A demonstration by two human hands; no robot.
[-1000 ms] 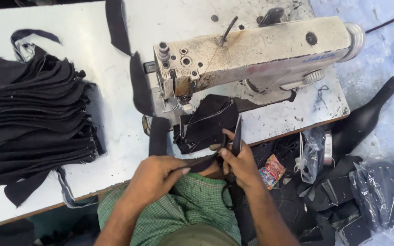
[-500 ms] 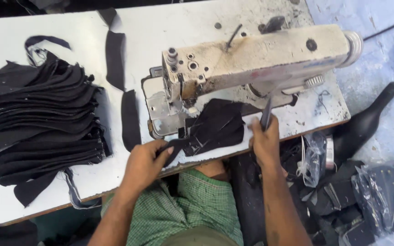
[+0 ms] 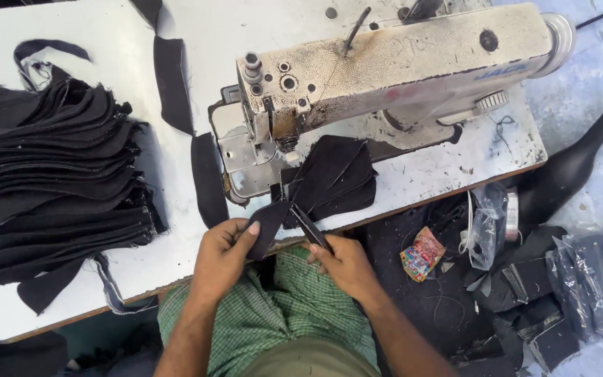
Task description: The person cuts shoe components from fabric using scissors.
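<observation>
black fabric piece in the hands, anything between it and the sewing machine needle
Nothing visible blocks it. The black fabric piece, pinched by the left hand and right hand, sits at the table edge just before the needle area; other dark pieces lie to the right.

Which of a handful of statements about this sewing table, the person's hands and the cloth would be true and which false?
1. The left hand holds a small black fabric piece at the table's front edge. True.
2. The right hand rests on top of the sewing machine. False: it is below the table edge, pinching a narrow dark strip.
3. A tall stack of black cloth pieces lies to the left of the machine. True.
4. The table is bright red. False: it is white.
5. Clear plastic bags lie on the floor at right. True.
</observation>
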